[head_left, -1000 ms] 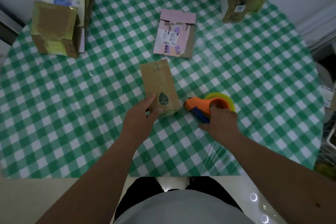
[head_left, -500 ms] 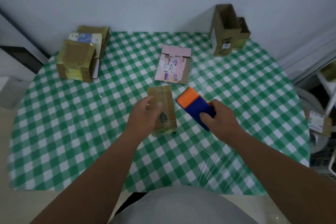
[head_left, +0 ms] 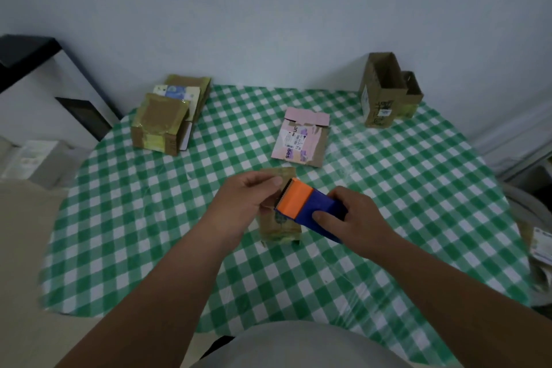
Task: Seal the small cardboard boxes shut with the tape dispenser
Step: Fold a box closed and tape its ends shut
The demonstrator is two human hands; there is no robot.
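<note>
Tape dispenser (head_left: pixel 309 210), orange and blue, hovering over the small brown box (head_left: pixel 279 225) lying mid-tabletop (head_left: pixel 418 188), gripped by the right hand (head_left: pixel 354 219) with fingers curled round its blue body. Left hand (head_left: pixel 246 203) pinching near the dispenser's orange front edge, over the box's far end. Lying beyond: pink box (head_left: pixel 301 140), taped stack (head_left: pixel 162 118) far left, open boxes (head_left: pixel 385 91) far right.
</note>
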